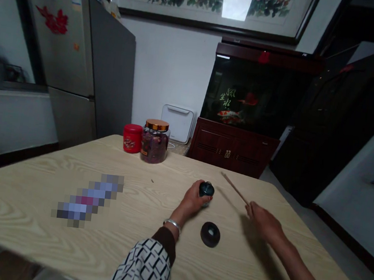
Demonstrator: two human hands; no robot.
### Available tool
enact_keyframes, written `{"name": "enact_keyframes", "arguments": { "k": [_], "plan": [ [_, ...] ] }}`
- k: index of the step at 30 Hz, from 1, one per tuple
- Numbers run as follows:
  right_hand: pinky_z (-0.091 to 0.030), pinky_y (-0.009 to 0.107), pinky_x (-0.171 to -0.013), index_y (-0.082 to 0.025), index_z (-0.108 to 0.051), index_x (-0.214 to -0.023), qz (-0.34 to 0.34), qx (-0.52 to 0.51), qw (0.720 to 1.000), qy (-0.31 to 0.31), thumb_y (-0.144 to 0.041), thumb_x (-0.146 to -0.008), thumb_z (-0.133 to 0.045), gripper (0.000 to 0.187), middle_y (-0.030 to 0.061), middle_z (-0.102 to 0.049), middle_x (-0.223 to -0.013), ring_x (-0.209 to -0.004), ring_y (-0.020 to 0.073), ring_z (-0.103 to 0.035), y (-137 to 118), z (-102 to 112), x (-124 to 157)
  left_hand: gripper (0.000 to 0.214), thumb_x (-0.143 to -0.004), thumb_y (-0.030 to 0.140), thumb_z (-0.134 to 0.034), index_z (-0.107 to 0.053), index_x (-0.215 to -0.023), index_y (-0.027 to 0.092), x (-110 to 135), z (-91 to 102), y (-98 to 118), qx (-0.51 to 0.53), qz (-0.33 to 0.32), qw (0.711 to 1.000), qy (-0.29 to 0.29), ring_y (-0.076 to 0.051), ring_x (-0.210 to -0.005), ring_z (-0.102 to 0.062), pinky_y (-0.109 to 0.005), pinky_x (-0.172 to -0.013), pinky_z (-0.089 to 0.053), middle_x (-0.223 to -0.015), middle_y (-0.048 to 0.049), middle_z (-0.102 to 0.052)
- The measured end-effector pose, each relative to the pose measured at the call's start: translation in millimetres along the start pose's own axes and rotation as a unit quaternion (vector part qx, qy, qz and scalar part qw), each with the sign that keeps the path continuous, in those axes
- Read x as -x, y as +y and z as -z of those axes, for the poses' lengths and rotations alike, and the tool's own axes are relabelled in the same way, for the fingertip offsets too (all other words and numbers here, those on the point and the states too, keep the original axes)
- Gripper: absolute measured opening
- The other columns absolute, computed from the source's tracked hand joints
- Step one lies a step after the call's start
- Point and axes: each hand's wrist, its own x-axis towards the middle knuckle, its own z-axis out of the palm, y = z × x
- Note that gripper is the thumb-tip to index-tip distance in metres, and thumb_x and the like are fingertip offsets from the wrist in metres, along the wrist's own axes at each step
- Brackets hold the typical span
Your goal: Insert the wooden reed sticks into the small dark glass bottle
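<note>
My left hand (194, 201) rests on the pale wood-grain table (27, 199), its fingers wrapped around a small round dark teal glazed vessel (206, 189). My right hand (264, 223) pinches the end of a thin wooden stick (235, 188), which points away toward the far table edge. Between my hands and nearer to me, a round dark ring-shaped dish (210, 234) lies apart from both. Its centre looks lighter.
A pixelated, unidentifiable object (87, 198) lies on the table's left. At the far edge stand a red lidded tin (132, 138) and a copper-lidded glass jar of dried petals (154, 142). A fridge (75, 57) and a fish tank (252, 95) stand beyond.
</note>
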Motion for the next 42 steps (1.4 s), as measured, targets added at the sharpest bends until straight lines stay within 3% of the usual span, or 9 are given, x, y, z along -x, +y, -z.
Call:
{"name": "enact_keyframes", "arguments": {
  "k": [6,12,19,23,26,29,33,38,42],
  "plan": [
    [-0.042,0.033,-0.067,-0.020,-0.056,-0.104,0.032,0.042,0.999,0.000,-0.033,-0.099,-0.033,0.027,0.0129,-0.068,-0.101,-0.089,0.0260,-0.067,6.5,-55.4,52.8,0.072,-0.068,0.024,-0.078,-0.048,-0.133,0.019,20.1,6.5,6.0,0.015,0.026,1.000,0.007,-0.027,-0.110,-0.060,-0.043,-0.101,-0.044,-0.121,-0.0124,-0.063],
    [-0.046,0.043,-0.081,-0.020,-0.065,-0.106,0.092,-0.011,0.995,0.048,-0.039,-0.093,-0.045,0.030,0.0155,-0.065,-0.108,-0.102,0.0329,-0.061,-10.5,-29.2,54.7,0.063,-0.070,0.022,-0.076,-0.051,-0.128,0.019,29.7,2.1,7.0,-0.003,0.005,1.000,0.027,-0.026,-0.110,-0.060,-0.043,-0.102,-0.045,-0.120,-0.0108,-0.065],
    [-0.042,0.040,-0.099,-0.028,-0.053,-0.135,0.218,-0.169,0.957,-0.085,-0.048,-0.075,-0.069,0.065,0.0097,-0.058,-0.129,-0.120,0.0299,-0.055,-72.6,-14.5,70.7,0.060,-0.072,0.024,-0.076,-0.052,-0.127,0.019,32.1,3.9,6.1,0.007,0.012,1.000,0.012,-0.024,-0.108,-0.061,-0.040,-0.100,-0.046,-0.117,-0.0091,-0.066],
    [-0.046,0.038,-0.088,-0.028,-0.063,-0.117,0.222,-0.214,0.943,-0.126,-0.033,-0.068,-0.072,0.049,0.0065,-0.064,-0.109,-0.100,0.0262,-0.062,-79.4,-16.1,61.1,0.061,-0.071,0.025,-0.077,-0.052,-0.127,0.019,32.9,5.4,6.4,0.003,0.020,1.000,-0.001,-0.024,-0.108,-0.061,-0.038,-0.099,-0.046,-0.116,-0.0078,-0.066],
    [-0.049,0.036,-0.081,-0.027,-0.057,-0.109,0.202,-0.398,0.891,-0.085,-0.033,-0.068,-0.074,0.045,0.0032,-0.066,-0.099,-0.089,0.0228,-0.064,-75.0,-5.1,37.6,0.062,-0.071,0.027,-0.077,-0.051,-0.126,0.019,33.3,5.4,7.0,-0.001,0.021,1.000,-0.003,-0.024,-0.107,-0.061,-0.037,-0.097,-0.047,-0.116,-0.0081,-0.066],
    [-0.050,0.037,-0.083,-0.027,-0.049,-0.115,0.140,-0.603,0.785,0.002,-0.040,-0.071,-0.074,0.052,0.0037,-0.067,-0.102,-0.093,0.0219,-0.065,-85.5,10.2,7.1,0.062,-0.070,0.027,-0.078,-0.052,-0.126,0.020,34.2,5.3,8.3,0.000,0.024,1.000,-0.006,-0.024,-0.107,-0.061,-0.036,-0.096,-0.047,-0.116,-0.0078,-0.067],
    [-0.048,0.040,-0.092,-0.026,-0.049,-0.111,0.125,-0.688,0.713,0.051,-0.041,-0.068,-0.079,0.054,0.0060,-0.069,-0.108,-0.101,0.0226,-0.066,-116.3,4.6,-23.7,0.063,-0.069,0.029,-0.079,-0.053,-0.125,0.019,36.5,5.3,11.1,0.004,0.024,1.000,-0.019,-0.025,-0.106,-0.061,-0.035,-0.094,-0.047,-0.114,-0.0076,-0.067],
    [-0.051,0.041,-0.088,-0.025,-0.043,-0.098,0.111,-0.646,0.754,0.036,-0.042,-0.065,-0.079,0.051,0.0100,-0.067,-0.114,-0.103,0.0254,-0.065,-121.4,-33.7,-32.5,0.061,-0.067,0.028,-0.079,-0.055,-0.122,0.019,37.9,6.0,14.4,0.016,0.030,0.999,-0.021,-0.025,-0.100,-0.063,-0.035,-0.089,-0.049,-0.108,-0.0070,-0.069],
    [-0.050,0.040,-0.086,-0.024,-0.047,-0.098,0.146,-0.549,0.822,0.038,-0.043,-0.069,-0.073,0.043,0.0110,-0.065,-0.117,-0.111,0.0274,-0.062,-103.7,-31.1,-35.4,0.061,-0.066,0.027,-0.079,-0.056,-0.122,0.019,38.6,7.6,17.0,0.033,0.035,0.999,-0.020,-0.025,-0.099,-0.063,-0.034,-0.088,-0.049,-0.108,-0.0067,-0.069]
  ]
}}
